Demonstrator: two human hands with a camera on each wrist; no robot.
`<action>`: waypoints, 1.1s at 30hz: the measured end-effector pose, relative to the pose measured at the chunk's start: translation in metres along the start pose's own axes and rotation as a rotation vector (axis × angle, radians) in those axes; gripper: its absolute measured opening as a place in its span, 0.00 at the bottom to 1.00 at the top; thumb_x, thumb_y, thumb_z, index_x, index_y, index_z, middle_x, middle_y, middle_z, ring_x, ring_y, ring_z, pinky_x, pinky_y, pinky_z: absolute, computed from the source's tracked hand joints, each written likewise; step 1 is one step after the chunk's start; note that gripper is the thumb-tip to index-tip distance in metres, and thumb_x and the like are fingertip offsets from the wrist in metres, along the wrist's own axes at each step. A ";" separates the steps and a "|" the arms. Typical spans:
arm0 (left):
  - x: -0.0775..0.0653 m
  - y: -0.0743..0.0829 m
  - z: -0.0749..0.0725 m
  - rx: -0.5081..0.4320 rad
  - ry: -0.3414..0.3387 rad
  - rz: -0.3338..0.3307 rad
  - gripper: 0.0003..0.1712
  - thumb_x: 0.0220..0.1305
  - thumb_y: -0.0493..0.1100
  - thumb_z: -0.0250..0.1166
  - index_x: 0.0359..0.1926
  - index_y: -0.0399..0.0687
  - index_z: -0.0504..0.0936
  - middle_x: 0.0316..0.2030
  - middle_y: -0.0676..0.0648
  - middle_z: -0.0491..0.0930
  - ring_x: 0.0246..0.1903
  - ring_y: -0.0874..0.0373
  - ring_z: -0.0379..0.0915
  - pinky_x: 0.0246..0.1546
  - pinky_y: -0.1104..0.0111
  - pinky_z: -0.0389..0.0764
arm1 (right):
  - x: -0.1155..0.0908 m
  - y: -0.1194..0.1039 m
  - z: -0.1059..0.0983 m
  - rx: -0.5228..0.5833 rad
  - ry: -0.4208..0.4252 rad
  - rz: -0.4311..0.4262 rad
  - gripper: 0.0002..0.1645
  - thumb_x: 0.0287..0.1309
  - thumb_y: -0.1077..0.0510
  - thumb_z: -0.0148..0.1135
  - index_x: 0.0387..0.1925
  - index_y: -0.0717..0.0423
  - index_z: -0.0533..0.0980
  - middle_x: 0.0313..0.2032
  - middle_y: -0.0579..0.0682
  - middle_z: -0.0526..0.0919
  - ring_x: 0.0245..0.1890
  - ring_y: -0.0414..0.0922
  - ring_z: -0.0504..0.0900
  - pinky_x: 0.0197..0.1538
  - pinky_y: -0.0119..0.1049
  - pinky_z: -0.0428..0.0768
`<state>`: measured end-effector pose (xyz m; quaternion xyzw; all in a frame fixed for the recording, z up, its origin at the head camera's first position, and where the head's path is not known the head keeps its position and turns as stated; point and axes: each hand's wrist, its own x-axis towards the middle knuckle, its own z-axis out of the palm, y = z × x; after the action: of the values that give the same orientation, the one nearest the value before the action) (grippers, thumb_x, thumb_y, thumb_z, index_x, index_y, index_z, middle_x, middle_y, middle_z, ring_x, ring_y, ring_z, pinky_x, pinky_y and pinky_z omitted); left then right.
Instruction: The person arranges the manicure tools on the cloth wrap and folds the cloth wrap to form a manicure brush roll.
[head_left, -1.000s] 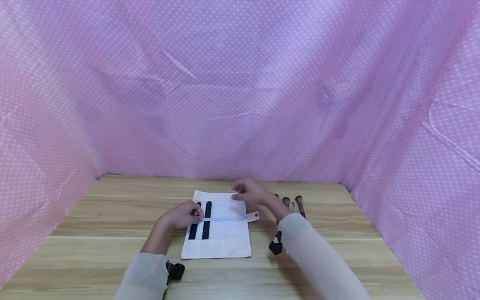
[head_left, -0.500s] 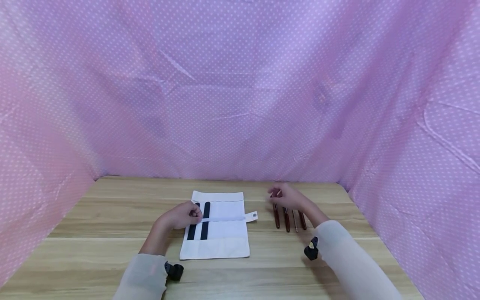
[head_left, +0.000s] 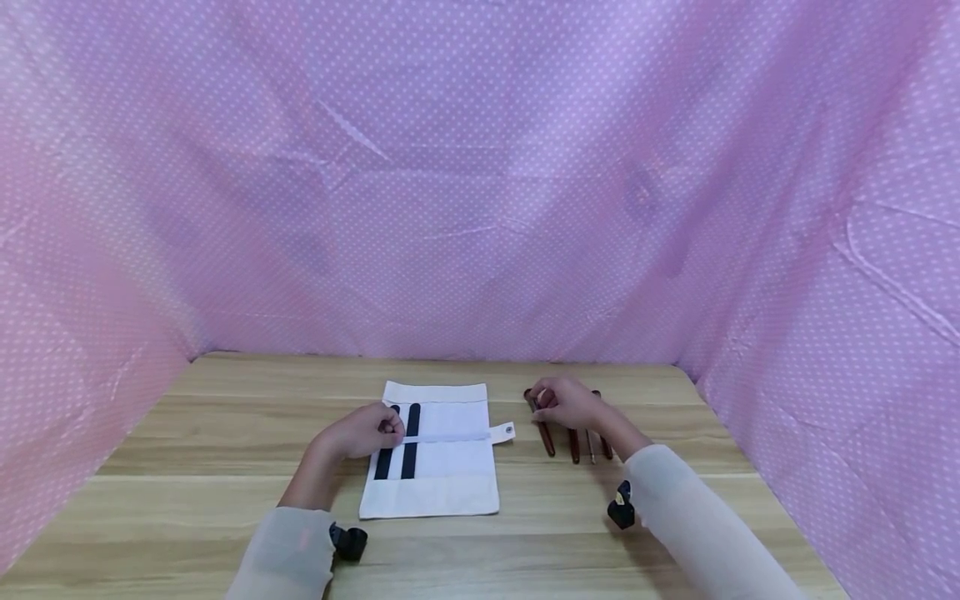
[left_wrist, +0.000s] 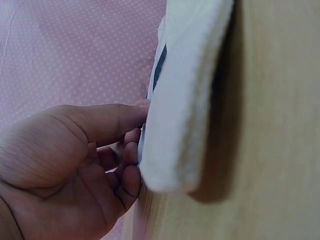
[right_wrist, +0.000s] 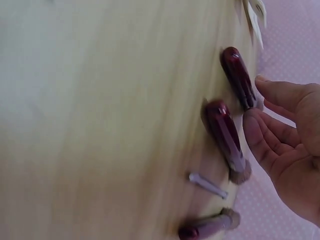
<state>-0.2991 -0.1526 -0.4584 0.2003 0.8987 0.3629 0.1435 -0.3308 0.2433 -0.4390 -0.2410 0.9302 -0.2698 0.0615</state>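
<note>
A white fabric brush roll [head_left: 457,458] lies unfolded on the table, with two flat black strips [head_left: 409,442] with rounded tops standing in it. My left hand [head_left: 363,429] pinches its left edge between thumb and fingers; the left wrist view shows the fingertips partly hidden behind the white cloth [left_wrist: 185,100]. Over the leftmost makeup brush [head_left: 547,437] is my right hand [head_left: 568,404]. In the right wrist view, thumb and forefinger are spread apart on either side of this brush's dark red handle [right_wrist: 237,72], the forefinger tip right at it.
Beside that brush lie another red-handled brush [right_wrist: 222,125], a thin silvery stick [right_wrist: 207,185] and a further brush [right_wrist: 205,227]. A snap tab [head_left: 502,432] sticks out from the roll's right side. Pink dotted cloth [head_left: 480,208] hangs around the wooden table [head_left: 247,433].
My right hand has moved from the roll's top to the right, down onto the leftmost brush. That brush now slants, its top end shifted left. The left hand has stayed on the roll's edge.
</note>
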 end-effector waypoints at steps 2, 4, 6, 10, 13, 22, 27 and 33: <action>0.000 -0.001 0.000 0.002 0.000 -0.003 0.08 0.68 0.30 0.62 0.33 0.45 0.83 0.28 0.51 0.76 0.31 0.57 0.70 0.37 0.64 0.72 | 0.003 -0.002 0.005 -0.005 -0.002 -0.013 0.22 0.61 0.59 0.73 0.54 0.63 0.79 0.39 0.52 0.86 0.40 0.44 0.85 0.44 0.40 0.83; -0.001 0.000 -0.001 0.004 -0.001 -0.005 0.08 0.68 0.30 0.62 0.33 0.45 0.83 0.29 0.51 0.76 0.31 0.57 0.70 0.37 0.64 0.72 | 0.005 -0.005 0.008 -0.001 0.000 -0.016 0.23 0.60 0.59 0.73 0.55 0.63 0.78 0.39 0.52 0.87 0.39 0.44 0.85 0.45 0.40 0.83; -0.001 0.001 -0.001 0.009 -0.003 -0.007 0.08 0.67 0.30 0.63 0.33 0.45 0.82 0.29 0.51 0.76 0.32 0.57 0.69 0.37 0.64 0.72 | 0.007 -0.006 0.011 -0.001 0.000 -0.023 0.25 0.59 0.59 0.74 0.56 0.63 0.77 0.38 0.51 0.86 0.39 0.43 0.84 0.45 0.40 0.82; -0.001 0.004 -0.002 0.029 -0.009 -0.003 0.06 0.67 0.31 0.65 0.33 0.44 0.82 0.29 0.51 0.76 0.32 0.57 0.69 0.37 0.64 0.71 | 0.009 -0.007 0.015 0.026 -0.004 -0.025 0.26 0.59 0.61 0.73 0.57 0.64 0.75 0.38 0.50 0.85 0.40 0.43 0.84 0.46 0.40 0.82; -0.003 0.007 -0.003 0.039 -0.010 -0.010 0.05 0.67 0.31 0.66 0.34 0.43 0.82 0.29 0.51 0.75 0.32 0.57 0.69 0.38 0.64 0.71 | 0.010 -0.009 0.016 0.066 -0.014 -0.021 0.25 0.59 0.65 0.71 0.57 0.65 0.75 0.38 0.50 0.85 0.40 0.44 0.84 0.47 0.40 0.82; -0.004 0.019 -0.004 0.099 0.027 -0.030 0.05 0.67 0.35 0.67 0.34 0.47 0.80 0.30 0.51 0.77 0.32 0.57 0.71 0.36 0.63 0.73 | 0.011 -0.011 0.018 0.091 -0.012 -0.020 0.18 0.59 0.68 0.65 0.52 0.64 0.80 0.37 0.48 0.84 0.39 0.40 0.80 0.46 0.36 0.80; 0.001 0.025 -0.004 0.121 0.049 0.001 0.05 0.67 0.36 0.68 0.35 0.49 0.81 0.29 0.52 0.77 0.31 0.58 0.71 0.35 0.63 0.74 | 0.013 -0.018 0.015 0.146 0.017 -0.004 0.18 0.59 0.67 0.63 0.51 0.62 0.82 0.35 0.47 0.83 0.36 0.40 0.79 0.42 0.35 0.78; 0.009 0.032 0.000 0.097 0.017 0.056 0.05 0.66 0.34 0.68 0.35 0.47 0.81 0.30 0.53 0.77 0.33 0.59 0.72 0.38 0.64 0.75 | 0.022 -0.030 0.011 0.242 0.061 0.007 0.21 0.63 0.66 0.62 0.57 0.62 0.80 0.40 0.52 0.84 0.39 0.44 0.79 0.43 0.37 0.78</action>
<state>-0.2990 -0.1275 -0.4372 0.2291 0.9104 0.3244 0.1159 -0.3348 0.2053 -0.4325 -0.2202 0.8932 -0.3870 0.0627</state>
